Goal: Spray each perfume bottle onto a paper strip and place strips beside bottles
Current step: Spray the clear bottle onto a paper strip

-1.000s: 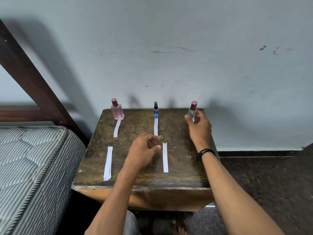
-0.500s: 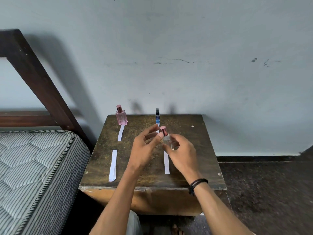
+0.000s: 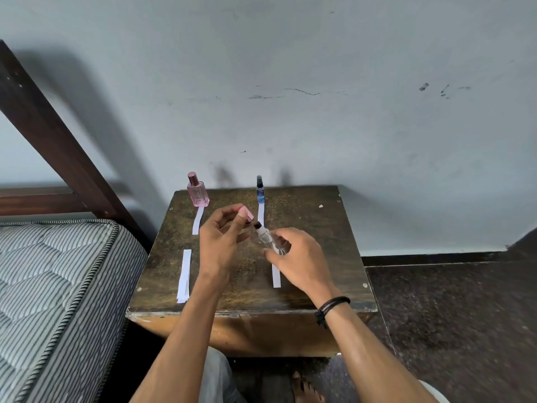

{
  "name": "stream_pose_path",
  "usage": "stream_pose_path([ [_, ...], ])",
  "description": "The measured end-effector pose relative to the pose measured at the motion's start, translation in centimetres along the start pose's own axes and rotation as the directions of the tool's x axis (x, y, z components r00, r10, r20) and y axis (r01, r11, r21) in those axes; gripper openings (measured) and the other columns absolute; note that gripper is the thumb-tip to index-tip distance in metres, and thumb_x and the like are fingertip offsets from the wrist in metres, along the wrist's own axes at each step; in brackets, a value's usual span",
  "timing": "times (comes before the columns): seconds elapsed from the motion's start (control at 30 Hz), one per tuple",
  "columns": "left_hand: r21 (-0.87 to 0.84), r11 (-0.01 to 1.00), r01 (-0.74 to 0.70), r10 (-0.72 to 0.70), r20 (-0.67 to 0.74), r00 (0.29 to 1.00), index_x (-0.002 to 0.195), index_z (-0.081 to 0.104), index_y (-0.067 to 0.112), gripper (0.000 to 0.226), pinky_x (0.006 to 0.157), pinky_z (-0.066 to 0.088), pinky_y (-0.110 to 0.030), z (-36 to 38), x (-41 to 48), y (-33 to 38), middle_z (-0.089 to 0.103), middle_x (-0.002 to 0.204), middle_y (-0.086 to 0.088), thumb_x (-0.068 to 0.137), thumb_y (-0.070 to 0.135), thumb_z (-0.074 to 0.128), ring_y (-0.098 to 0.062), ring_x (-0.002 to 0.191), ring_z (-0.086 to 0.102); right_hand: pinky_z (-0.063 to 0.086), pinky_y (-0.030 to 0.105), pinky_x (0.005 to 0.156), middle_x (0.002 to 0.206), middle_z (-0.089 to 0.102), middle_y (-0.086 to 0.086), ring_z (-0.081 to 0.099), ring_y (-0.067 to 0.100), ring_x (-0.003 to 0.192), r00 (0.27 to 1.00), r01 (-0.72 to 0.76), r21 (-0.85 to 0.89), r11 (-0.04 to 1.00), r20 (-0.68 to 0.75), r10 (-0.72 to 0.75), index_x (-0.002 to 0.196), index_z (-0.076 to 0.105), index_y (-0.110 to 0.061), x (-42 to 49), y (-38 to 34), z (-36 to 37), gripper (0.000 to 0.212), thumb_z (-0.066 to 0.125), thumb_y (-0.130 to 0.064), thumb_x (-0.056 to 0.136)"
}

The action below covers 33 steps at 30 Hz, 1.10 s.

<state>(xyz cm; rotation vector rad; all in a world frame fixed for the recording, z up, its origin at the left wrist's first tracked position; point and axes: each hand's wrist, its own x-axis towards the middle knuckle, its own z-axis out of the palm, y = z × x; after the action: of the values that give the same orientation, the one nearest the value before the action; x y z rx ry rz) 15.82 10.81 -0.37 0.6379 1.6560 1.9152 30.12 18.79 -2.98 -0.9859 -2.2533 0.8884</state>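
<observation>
Paper comes first: spare strips lie in a small stack on the worktop, just left of the left hand and nearer the person. Beyond that hand stands the pink bottle, with the pink bottle's strip laid before it. The left hand is half curled, thumb and fingertips pinching the pink cap, held clear of the nozzle. Beyond the gap between the hands stands the slim blue bottle, and the blue bottle's strip runs back toward them. The clear bottle sits tilted in the right hand, bare nozzle toward the left hand, fingers and thumb curled round its lower body. It looks small, light, rigid and smooth, so probably slippery and breakable if dropped. The best hold is round the body, a forefinger free for the pump. Beneath the right hand a fresh strip lies flat. It is thin and floppy, so it wants pinching at one end.
</observation>
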Motion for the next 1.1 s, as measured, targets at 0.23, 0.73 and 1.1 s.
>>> stream_pose_path([
  [0.23,0.301,0.951,0.067,-0.059,-0.035,0.998,0.101,0.073,0.020,0.018,0.083,0.060,-0.034,-2.1,1.3,-1.5,0.078,0.094,0.004,0.085,0.022,0.080,-0.016,0.098,0.073,0.054,0.024,0.074,0.094,0.065,-0.014,0.062,0.004,0.081,0.992,-0.127,0.181,0.975,0.010,0.128,0.135,0.058,-0.044,0.9,1.2,-1.5,0.052,0.077,-0.040,0.086],
  [0.73,0.744,0.667,0.026,-0.109,0.064,0.992,0.100,0.073,0.026,0.015,0.088,0.053,-0.032,-2.1,1.3,-1.8,0.073,0.097,0.009,0.086,0.022,0.078,-0.007,0.090,0.066,0.049,0.032,0.059,0.102,0.077,-0.004,0.071,0.017,0.084,0.952,-0.304,0.707,0.638,0.203,0.230,0.124,0.065,-0.024,1.4,1.0,-2.5,0.038,0.073,-0.008,0.090],
  [1.1,0.700,0.713,-0.027,-0.082,0.121,0.989,0.120,0.066,0.027,0.040,0.098,0.052,-0.038,-2.3,1.6,-1.5,0.066,0.117,0.007,0.083,0.019,0.080,-0.009,0.103,0.062,0.042,0.019,0.050,0.103,0.065,0.004,0.059,0.012,0.078,0.947,-0.322,0.681,0.658,0.250,0.203,0.126,0.065,-0.038,1.4,1.1,-3.5,0.048,0.073,-0.008,0.089],
])
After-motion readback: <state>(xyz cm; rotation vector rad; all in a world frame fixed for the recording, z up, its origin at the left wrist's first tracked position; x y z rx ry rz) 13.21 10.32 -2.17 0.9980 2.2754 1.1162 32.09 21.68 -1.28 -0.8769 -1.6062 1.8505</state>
